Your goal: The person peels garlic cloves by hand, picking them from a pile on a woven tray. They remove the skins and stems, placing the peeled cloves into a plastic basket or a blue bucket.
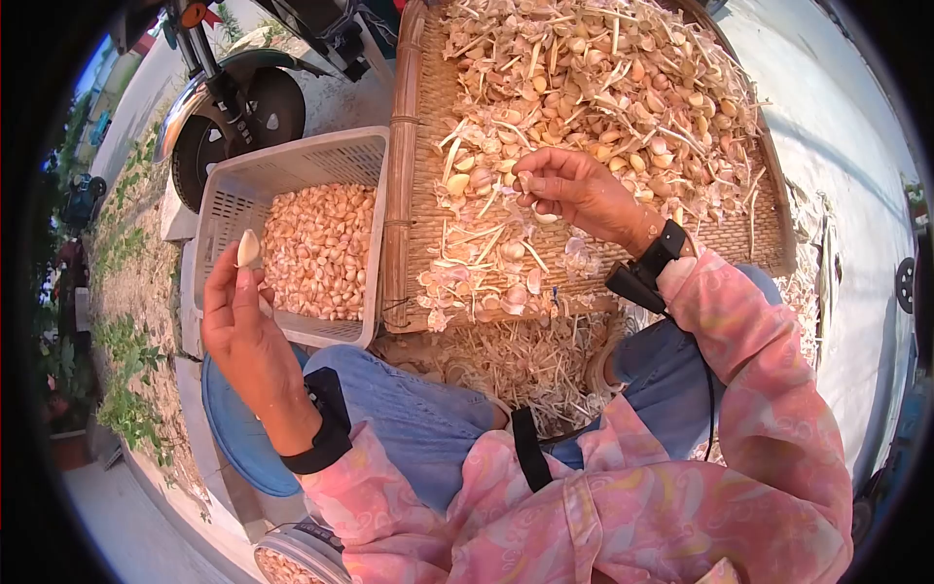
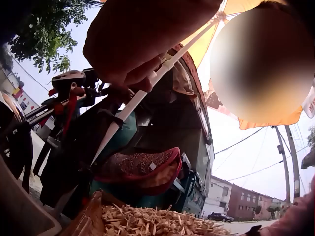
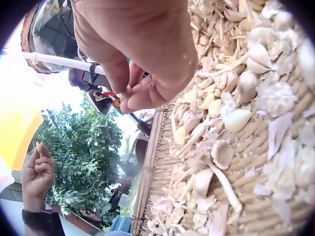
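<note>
In the head view my left hand (image 1: 248, 341) is raised over the near left corner of a pale plastic crate (image 1: 375, 229). It pinches a whitish garlic clove (image 1: 249, 248) upright between thumb and fingertips. Many peeled-looking cloves (image 1: 316, 248) fill the crate's bottom. My right hand (image 1: 584, 200) is above a woven mat (image 1: 413, 195), its thumb and fingers pinching a small pale piece of garlic (image 1: 525, 182); the right wrist view hides this piece behind the fingers. Around that hand lie loose cloves (image 3: 237, 120), dry stalks (image 3: 226, 189) and papery skins.
A large heap of garlic cloves and stalks (image 1: 603, 78) covers the mat's far part. Skins and stalks litter the ground (image 1: 545, 380) between the knees. A blue round lid or stool (image 1: 233, 428) is at the left, near a tub (image 1: 292, 560). A vehicle's wheel (image 1: 263, 107) stands behind the crate.
</note>
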A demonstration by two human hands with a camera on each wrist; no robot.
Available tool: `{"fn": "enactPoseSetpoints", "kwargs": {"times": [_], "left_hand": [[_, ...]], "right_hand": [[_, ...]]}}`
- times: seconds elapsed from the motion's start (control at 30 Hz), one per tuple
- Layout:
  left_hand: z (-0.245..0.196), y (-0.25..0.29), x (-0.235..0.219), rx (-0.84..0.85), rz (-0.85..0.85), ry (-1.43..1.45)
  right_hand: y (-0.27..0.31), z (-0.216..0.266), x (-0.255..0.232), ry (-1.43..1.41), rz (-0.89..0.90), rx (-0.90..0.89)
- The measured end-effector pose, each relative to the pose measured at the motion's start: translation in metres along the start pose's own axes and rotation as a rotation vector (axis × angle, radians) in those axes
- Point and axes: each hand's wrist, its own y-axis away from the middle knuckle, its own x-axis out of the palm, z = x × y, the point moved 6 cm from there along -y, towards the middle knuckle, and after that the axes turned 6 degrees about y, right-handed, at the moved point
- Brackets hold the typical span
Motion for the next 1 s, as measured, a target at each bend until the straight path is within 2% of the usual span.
{"fn": "enactPoseSetpoints", "kwargs": {"times": [0.03,0.13,0.2,0.27,0.33,0.37,0.4,0.5,0.53,0.6,0.7,0.83,0.87,0.97,1.0], "left_hand": [[0.014,-0.010,-0.017,-0.018,-0.122,-0.349],[0.031,-0.015,-0.016,0.046,-0.063,-0.577],[0.055,-0.007,0.026,-0.094,0.110,-0.312],[0.076,0.001,0.085,-0.178,0.319,-0.293],[0.105,0.001,0.130,-0.130,0.418,-0.306],[0.111,0.001,0.151,-0.112,0.466,-0.416],[0.116,0.003,0.171,-0.095,0.523,-0.526],[0.145,0.007,0.219,0.248,0.637,-0.649],[0.151,0.008,0.233,0.273,0.684,-0.708],[0.161,0.011,0.254,0.322,0.777,-0.826],[0.177,0.006,0.268,0.405,0.712,-1.018],[0.188,0.000,0.269,0.276,0.768,-1.089],[0.186,0.000,0.268,0.293,0.773,-1.128],[0.177,-0.009,0.251,-0.017,0.721,-0.855],[0.178,-0.011,0.244,-0.229,0.668,-0.570]], "right_hand": [[0.004,0.005,0.003,-0.014,0.006,-0.014],[0.015,0.016,0.009,-0.071,0.001,-0.050],[0.023,0.023,0.012,-0.073,-0.021,-0.109],[0.034,0.041,0.021,-0.100,-0.007,-0.184],[0.047,0.059,0.027,-0.173,0.040,-0.262],[0.051,0.065,0.027,-0.211,0.059,-0.303],[0.051,0.064,0.016,-0.231,-0.083,-0.267],[0.050,0.043,-0.043,-0.182,-0.423,-0.178],[0.052,0.035,-0.054,-0.194,-0.535,-0.132],[0.053,0.029,-0.057,-0.217,-0.524,-0.133],[0.051,0.025,-0.056,-0.235,-0.515,-0.109],[0.050,0.025,-0.060,-0.249,-0.540,-0.081],[0.050,0.025,-0.060,-0.238,-0.541,-0.073],[0.044,0.023,-0.062,-0.137,-0.557,-0.030],[0.043,0.020,-0.062,-0.094,-0.567,-0.010]]}}
